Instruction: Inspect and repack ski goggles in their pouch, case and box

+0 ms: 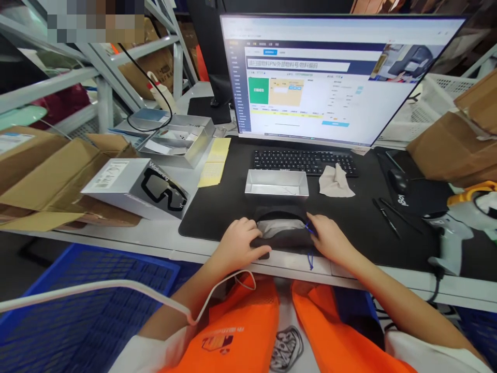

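A black case [281, 239] with grey material showing in its opening lies at the front edge of the desk mat. My left hand [238, 242] is closed on its left end, fingers over the top and thumb along the front. At the right end, my right hand [328, 235] grips the case with bent fingers, next to a thin blue cord [310, 260] that hangs over the desk edge. Just behind the case stands a silver open box [276, 192]. To the left sits a white box [124, 184] with a picture of goggles on its dark end.
A monitor [303, 119] and keyboard [285, 160] stand behind. Right are a crumpled cloth [337, 182], pens [386, 217], a mouse [397, 180] and a barcode scanner [450, 238]. Left are yellow papers [215, 161], an open carton [50, 176] and a blue basket [77, 300] below.
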### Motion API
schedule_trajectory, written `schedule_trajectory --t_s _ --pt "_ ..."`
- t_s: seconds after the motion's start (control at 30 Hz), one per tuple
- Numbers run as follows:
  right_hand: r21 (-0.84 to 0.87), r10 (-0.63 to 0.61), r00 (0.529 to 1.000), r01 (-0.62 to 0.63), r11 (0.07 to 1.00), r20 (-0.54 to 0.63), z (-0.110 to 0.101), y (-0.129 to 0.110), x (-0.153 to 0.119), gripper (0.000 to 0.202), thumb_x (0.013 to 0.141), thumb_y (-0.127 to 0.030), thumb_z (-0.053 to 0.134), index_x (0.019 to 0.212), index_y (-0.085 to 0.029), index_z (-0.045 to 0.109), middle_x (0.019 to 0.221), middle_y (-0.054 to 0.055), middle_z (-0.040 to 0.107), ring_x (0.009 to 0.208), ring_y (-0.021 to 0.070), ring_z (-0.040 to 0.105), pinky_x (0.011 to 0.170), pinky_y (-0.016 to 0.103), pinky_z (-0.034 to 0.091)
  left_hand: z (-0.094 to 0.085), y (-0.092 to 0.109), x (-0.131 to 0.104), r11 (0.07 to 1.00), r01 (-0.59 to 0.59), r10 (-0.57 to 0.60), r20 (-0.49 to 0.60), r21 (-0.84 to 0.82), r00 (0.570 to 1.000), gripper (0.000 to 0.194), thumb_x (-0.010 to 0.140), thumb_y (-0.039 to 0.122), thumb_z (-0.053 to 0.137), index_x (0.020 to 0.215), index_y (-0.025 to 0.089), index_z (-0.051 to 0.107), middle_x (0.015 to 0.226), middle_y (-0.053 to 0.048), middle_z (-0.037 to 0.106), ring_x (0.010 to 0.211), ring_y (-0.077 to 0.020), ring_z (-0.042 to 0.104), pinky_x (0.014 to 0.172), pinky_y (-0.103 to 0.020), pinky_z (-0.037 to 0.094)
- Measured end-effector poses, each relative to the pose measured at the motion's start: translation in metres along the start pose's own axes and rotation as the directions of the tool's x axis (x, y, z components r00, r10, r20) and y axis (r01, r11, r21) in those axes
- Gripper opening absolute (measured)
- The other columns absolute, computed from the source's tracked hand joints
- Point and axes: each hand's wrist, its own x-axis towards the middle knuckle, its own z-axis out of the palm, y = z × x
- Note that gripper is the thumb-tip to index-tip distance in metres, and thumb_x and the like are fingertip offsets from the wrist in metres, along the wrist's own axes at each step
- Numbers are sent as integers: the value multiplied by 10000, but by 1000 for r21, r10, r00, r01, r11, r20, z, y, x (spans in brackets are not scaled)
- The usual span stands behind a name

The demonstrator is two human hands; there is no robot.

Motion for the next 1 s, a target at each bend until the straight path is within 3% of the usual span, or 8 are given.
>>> schedule_trajectory --t_s 0.13,0.3,0.43,0.57,0.7,0.83,0.93,1.0 --pt "-92 55 997 -50 994 59 -19 -5 5 165 1004 -166 592 954 -199 746 1038 165 778 1076 324 733 936 423 565 0 5 11 996 -51 50 24 73 998 487 965 674 825 838 207 774 948 -94 720 973 -297 647 841 -454 536" --pt "253 73 988 -106 962 137 -82 -1 -3 261 1042 -295 558 807 -237 654 846 34 737 800 217 681 757 335 496 5 3 16 977 -215 214 -106 1 971 335 924 490 917 1011 210 756 1434 -174 696 1430 -414 588 1176 -577 505" --pt "296 18 978 -80 952 206 -118 -36 10 383 1092 -354 552 730 -234 594 747 9 695 717 185 628 709 315 428 18 -1 17 959 -222 201 -130 -177 971 476 868 565 939 1024 230 640 1559 -206 614 1575 -463 487 1279 -656 426" --pt "156 -124 962 87 984 245 -107 -99 43 330 1124 -319 614 819 -206 672 899 66 772 821 200 675 769 324 416 33 -3 16 897 -242 162 -236 -369 958 629 963 859 685 1067 251 557 1573 -227 603 1553 -442 511 1257 -660 438" --pt "203 -276 915 223 953 293 -88 -126 59 348 1164 -330 566 873 -192 698 969 88 786 864 208 689 809 334 452 35 0 15 872 -252 115 -324 -419 939 503 1082 728 610 1265 260 602 1647 -215 595 1557 -383 540 1260 -614 457" --pt "428 -368 920 281 859 134 -86 -93 50 260 1123 -243 542 936 -206 718 1005 76 790 914 211 715 862 340 531 27 6 15 913 -218 143 -228 -344 963 472 1117 529 637 1514 275 657 1686 -188 607 1654 -388 474 1345 -650 388" --pt "462 -238 961 275 843 -138 -85 -49 34 190 1039 -170 555 1004 -231 731 1026 65 786 954 220 734 899 358 576 22 9 14 945 -105 61 -147 -311 987 371 1144 481 571 1293 248 817 1747 -181 561 1713 -420 397 1374 -697 352" --pt "421 -125 970 205 884 -210 -81 -24 20 176 971 -154 588 1014 -240 736 1019 65 782 965 237 744 910 381 598 21 9 12 940 -61 25 -112 -335 993 399 1141 500 568 1137 215 846 1792 -185 518 1734 -430 364 1383 -702 358"
